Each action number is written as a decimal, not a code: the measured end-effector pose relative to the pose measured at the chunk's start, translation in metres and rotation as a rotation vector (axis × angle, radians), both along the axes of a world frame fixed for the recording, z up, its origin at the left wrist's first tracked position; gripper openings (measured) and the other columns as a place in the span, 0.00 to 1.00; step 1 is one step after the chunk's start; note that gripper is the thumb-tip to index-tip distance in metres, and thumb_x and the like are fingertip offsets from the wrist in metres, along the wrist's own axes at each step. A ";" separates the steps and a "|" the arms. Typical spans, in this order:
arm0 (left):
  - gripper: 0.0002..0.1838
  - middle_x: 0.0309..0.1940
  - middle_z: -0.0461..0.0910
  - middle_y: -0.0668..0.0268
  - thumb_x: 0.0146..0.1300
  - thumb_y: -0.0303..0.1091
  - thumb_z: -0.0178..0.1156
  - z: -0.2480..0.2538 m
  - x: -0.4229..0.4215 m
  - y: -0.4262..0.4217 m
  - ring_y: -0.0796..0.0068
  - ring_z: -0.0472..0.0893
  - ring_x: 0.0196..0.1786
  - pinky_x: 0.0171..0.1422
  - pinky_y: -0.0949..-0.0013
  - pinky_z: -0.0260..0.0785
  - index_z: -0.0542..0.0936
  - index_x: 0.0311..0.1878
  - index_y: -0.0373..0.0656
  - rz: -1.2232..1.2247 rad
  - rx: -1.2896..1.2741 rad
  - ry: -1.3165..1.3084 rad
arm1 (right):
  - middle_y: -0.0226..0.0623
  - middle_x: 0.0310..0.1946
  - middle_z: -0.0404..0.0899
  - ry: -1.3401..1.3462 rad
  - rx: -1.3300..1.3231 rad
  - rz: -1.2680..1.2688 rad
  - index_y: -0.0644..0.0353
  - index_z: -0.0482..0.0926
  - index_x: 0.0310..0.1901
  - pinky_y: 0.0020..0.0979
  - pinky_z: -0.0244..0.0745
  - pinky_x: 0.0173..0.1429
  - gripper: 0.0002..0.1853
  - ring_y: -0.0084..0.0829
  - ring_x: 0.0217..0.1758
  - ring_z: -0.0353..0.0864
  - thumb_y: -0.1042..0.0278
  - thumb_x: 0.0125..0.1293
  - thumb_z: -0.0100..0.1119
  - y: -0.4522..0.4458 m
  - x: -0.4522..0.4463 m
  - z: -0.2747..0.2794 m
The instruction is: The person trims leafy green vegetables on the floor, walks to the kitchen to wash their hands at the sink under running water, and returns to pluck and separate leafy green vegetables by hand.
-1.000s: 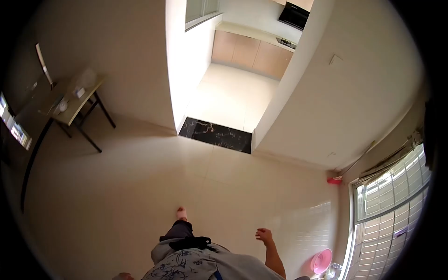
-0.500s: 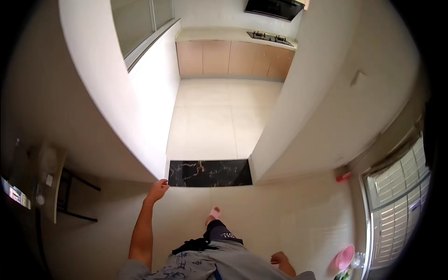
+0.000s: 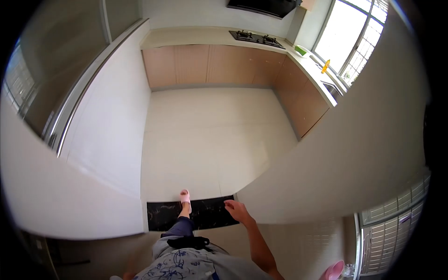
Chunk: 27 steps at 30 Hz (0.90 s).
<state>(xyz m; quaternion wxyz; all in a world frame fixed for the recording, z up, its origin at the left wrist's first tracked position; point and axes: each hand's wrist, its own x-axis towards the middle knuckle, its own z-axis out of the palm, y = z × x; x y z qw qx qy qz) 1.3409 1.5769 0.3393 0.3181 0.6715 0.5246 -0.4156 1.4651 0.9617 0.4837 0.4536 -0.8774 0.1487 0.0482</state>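
Note:
My right hand point(image 3: 238, 212) is out in front of me, over the right end of the black marble threshold point(image 3: 212, 212). Its fingers are loosely bent and slightly apart, and it holds nothing. At the bottom edge, left of my grey shirt, a smeared skin-coloured patch is probably part of my left hand or arm point(image 3: 129, 274); its fingers cannot be made out. One foot in a pink slipper point(image 3: 185, 197) is on the threshold.
Ahead, pinkish-brown cabinets point(image 3: 191, 65) run under an L-shaped counter with a gas stove point(image 3: 256, 39), a sink point(image 3: 332, 89), an orange bottle point(image 3: 325, 66) and a green container point(image 3: 301, 50). Walls flank the doorway. A pink basin point(image 3: 334, 269) stands at lower right.
I have walked forward onto the threshold, and more of the kitchen shows. My right hand has swung forward; my left has dropped back to the bottom edge.

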 end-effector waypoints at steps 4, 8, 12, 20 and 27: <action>0.13 0.25 0.74 0.58 0.48 0.33 0.50 -0.004 0.181 -0.035 0.66 0.75 0.28 0.33 0.61 0.69 0.70 0.38 0.41 -0.078 -0.007 -0.104 | 0.43 0.32 0.75 -0.049 -0.146 -0.024 0.62 0.72 0.39 0.29 0.69 0.39 0.13 0.36 0.35 0.75 0.69 0.51 0.52 -0.030 0.107 0.004; 0.07 0.16 0.72 0.60 0.47 0.30 0.45 0.001 0.455 -0.155 0.70 0.72 0.16 0.17 0.68 0.65 0.71 0.21 0.40 -0.355 -0.110 -0.574 | 0.47 0.37 0.72 0.033 -0.138 -0.126 0.61 0.71 0.40 0.35 0.66 0.45 0.14 0.44 0.41 0.71 0.69 0.50 0.51 -0.064 0.166 0.026; 0.09 0.21 0.74 0.56 0.47 0.33 0.47 0.019 0.712 -0.364 0.66 0.74 0.24 0.29 0.64 0.66 0.74 0.25 0.39 -1.086 0.029 -0.854 | 0.47 0.38 0.72 0.068 -0.082 -0.308 0.62 0.71 0.40 0.34 0.67 0.44 0.14 0.43 0.40 0.72 0.69 0.50 0.52 -0.115 0.194 0.032; 0.13 0.29 0.74 0.66 0.53 0.33 0.51 0.141 0.769 -0.744 0.80 0.72 0.29 0.34 0.77 0.65 0.71 0.41 0.37 -1.390 -0.773 -1.180 | 0.46 0.35 0.75 0.202 0.044 -0.832 0.64 0.72 0.41 0.30 0.68 0.43 0.16 0.36 0.38 0.74 0.66 0.50 0.52 -0.260 0.215 -0.003; 0.04 0.13 0.69 0.68 0.46 0.30 0.50 0.010 0.802 -0.700 0.76 0.67 0.15 0.17 0.73 0.59 0.71 0.23 0.41 -1.407 -0.420 -0.368 | 0.44 0.32 0.76 0.146 -0.041 -0.998 0.66 0.72 0.40 0.28 0.69 0.40 0.15 0.32 0.36 0.75 0.68 0.50 0.51 -0.394 0.232 0.020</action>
